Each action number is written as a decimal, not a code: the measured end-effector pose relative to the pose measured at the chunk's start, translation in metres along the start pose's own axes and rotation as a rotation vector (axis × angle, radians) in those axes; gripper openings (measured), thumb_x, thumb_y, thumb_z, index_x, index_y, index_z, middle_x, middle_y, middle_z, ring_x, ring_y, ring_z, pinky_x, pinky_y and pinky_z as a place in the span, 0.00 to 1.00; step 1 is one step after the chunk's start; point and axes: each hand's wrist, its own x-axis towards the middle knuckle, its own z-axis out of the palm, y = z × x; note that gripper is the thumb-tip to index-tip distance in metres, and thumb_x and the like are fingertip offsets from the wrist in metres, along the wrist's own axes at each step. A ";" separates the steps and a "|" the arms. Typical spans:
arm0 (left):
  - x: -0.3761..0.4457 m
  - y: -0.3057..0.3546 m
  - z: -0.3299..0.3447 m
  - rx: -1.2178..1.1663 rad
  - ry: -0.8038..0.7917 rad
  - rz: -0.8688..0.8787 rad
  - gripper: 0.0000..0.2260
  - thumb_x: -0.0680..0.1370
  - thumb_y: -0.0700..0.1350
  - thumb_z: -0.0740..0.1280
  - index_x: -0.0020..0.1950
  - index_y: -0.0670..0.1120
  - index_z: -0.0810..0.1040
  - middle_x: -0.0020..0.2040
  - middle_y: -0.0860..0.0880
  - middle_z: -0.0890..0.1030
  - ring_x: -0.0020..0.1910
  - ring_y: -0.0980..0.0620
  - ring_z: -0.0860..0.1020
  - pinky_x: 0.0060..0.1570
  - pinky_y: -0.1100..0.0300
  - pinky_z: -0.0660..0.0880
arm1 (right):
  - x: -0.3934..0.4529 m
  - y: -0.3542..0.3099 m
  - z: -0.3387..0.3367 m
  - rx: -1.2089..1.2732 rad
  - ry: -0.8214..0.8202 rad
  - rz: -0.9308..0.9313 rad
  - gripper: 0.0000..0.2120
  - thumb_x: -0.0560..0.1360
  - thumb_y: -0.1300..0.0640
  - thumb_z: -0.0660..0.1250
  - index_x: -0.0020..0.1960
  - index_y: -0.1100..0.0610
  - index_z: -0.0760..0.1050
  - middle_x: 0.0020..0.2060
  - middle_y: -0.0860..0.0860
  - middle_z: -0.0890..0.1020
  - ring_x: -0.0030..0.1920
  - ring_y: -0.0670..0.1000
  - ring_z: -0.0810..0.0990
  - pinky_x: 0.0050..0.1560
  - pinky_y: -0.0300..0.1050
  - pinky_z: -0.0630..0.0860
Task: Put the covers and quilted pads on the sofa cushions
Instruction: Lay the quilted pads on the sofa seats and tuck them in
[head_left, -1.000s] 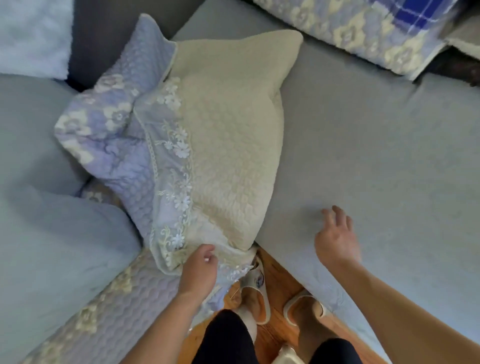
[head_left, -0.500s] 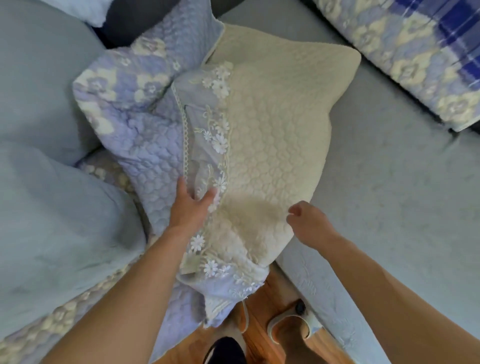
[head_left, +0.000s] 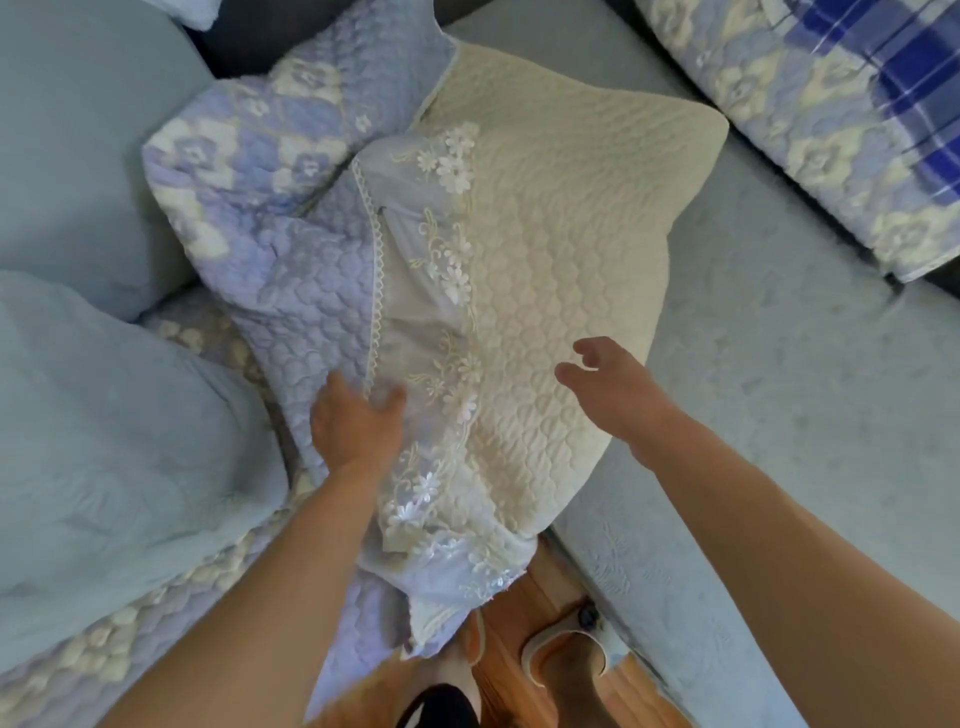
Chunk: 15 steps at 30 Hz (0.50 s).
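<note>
A grey-blue sofa seat (head_left: 779, 374) fills the right of the view, with a strip of wooden floor (head_left: 524, 613) showing at the near edge where a slippered foot (head_left: 566, 660) stands. On the seat lies a large cushion (head_left: 561, 249) in a cream quilted cover, its far right corner pointing toward the back of the sofa. Along the cushion's left side runs a sheer lace trim (head_left: 431, 291) sewn with small white flowers, and left of that a lilac quilted pad (head_left: 291, 270) with pale floral patches is bunched against the cushion and trails down toward the near left. Two plain blue cushions (head_left: 88, 415) sit at the left, one near and one farther back. At the far right a second lilac floral pad (head_left: 810, 119) lies beside a blue and white checked cloth (head_left: 919, 67).

The left hand (head_left: 353, 421) rests flat where the lilac pad meets the lace trim, fingers spread and pressing on the fabric, its grip slack and closed round nothing. The right hand (head_left: 613, 384) hovers over the near right part of the cream cover, fingers loosely curved and apart, holding nothing; whether it touches the cover cannot be told.
</note>
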 end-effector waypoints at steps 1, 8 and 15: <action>0.011 0.001 0.000 -0.074 -0.099 -0.014 0.41 0.69 0.68 0.68 0.75 0.47 0.64 0.68 0.48 0.74 0.65 0.45 0.75 0.67 0.44 0.72 | -0.002 0.007 0.004 0.016 -0.004 0.036 0.26 0.81 0.49 0.64 0.77 0.51 0.64 0.75 0.50 0.68 0.50 0.42 0.75 0.47 0.38 0.70; -0.028 0.019 0.037 0.309 -0.212 0.182 0.49 0.71 0.70 0.69 0.81 0.54 0.45 0.74 0.41 0.59 0.72 0.38 0.62 0.67 0.40 0.68 | -0.019 0.030 0.027 0.105 -0.102 0.181 0.23 0.79 0.52 0.66 0.73 0.52 0.68 0.65 0.51 0.75 0.54 0.49 0.78 0.59 0.48 0.77; 0.001 0.007 0.005 -0.064 0.181 0.140 0.12 0.82 0.40 0.59 0.62 0.36 0.74 0.59 0.33 0.77 0.58 0.34 0.76 0.54 0.47 0.71 | -0.022 0.048 0.020 0.096 -0.072 0.192 0.19 0.80 0.52 0.65 0.70 0.52 0.71 0.62 0.50 0.76 0.57 0.51 0.78 0.61 0.50 0.77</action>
